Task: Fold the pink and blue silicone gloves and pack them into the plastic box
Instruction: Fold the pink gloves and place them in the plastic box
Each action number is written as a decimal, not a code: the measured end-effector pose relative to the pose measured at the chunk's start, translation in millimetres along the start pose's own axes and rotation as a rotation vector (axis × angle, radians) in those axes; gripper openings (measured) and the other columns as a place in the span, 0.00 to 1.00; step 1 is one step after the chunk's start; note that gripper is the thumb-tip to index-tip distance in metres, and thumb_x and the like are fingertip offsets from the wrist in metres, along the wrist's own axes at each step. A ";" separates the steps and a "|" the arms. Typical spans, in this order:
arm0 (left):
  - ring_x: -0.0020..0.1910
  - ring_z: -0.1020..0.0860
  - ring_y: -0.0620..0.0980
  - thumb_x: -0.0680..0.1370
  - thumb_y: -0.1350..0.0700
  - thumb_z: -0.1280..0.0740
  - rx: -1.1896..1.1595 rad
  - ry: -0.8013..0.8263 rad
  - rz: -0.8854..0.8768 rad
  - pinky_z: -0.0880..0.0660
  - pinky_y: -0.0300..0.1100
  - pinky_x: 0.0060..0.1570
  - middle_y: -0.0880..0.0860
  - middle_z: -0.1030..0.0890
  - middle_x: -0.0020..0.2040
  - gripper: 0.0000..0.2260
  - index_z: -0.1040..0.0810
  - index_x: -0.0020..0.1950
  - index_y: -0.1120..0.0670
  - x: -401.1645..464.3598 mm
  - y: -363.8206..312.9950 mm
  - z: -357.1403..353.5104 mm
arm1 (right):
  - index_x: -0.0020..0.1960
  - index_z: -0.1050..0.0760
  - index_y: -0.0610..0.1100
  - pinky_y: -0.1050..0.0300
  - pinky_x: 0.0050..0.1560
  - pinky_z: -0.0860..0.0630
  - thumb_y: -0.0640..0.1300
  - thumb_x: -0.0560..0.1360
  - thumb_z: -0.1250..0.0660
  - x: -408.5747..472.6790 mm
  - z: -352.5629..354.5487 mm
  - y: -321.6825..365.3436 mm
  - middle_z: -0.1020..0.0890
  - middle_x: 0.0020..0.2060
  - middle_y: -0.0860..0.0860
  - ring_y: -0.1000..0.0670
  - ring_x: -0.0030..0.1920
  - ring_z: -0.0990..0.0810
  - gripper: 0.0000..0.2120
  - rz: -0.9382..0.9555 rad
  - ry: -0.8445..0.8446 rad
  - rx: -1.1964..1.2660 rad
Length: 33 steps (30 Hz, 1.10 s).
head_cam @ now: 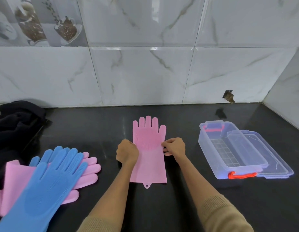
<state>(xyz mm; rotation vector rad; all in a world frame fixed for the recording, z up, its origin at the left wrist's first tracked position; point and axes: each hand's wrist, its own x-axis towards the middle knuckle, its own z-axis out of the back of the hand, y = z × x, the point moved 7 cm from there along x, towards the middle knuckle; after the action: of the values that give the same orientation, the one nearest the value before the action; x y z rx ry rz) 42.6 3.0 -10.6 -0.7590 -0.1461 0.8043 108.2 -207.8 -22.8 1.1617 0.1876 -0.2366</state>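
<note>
- Nearest us, our two forearms in tan ribbed sleeves reach forward over the black countertop.
- Our left hand is closed on the left edge of the pink glove, about at the palm, pinching that edge.
- Our right hand pinches the opposite edge at the same height, thumb on top and fingers curled beneath; the two hands sit apart, one on each side of the glove.
- That glove lies flat in the middle of the counter, fingers pointing to the tiled wall, cuff and its small hanging tab toward us.
- At lower left a blue glove lies slanted across a second pink glove; another blue fingertip peeks out from under it.
- To the right, well apart from our hands, stands the clear plastic box with red latches, open and with no glove in it.
- Its clear lid leans against the box's right side.
- A dark cloth is heaped at the far left against the wall.
</note>
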 end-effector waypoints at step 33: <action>0.42 0.22 0.49 0.78 0.56 0.34 -0.083 -0.407 -0.006 0.28 0.41 0.42 0.55 0.17 0.48 0.07 0.20 0.52 0.56 -34.8 87.3 118.4 | 0.49 0.21 0.42 0.59 0.46 0.21 0.40 0.72 0.30 -89.5 -132.5 66.1 0.17 0.43 0.49 0.51 0.44 0.20 0.06 0.328 0.335 -0.088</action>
<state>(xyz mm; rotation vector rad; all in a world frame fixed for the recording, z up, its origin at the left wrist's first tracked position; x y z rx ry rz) -80.3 84.1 23.5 -0.6646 -0.5492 0.9442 37.7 -52.8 8.2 1.1202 0.2939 0.2556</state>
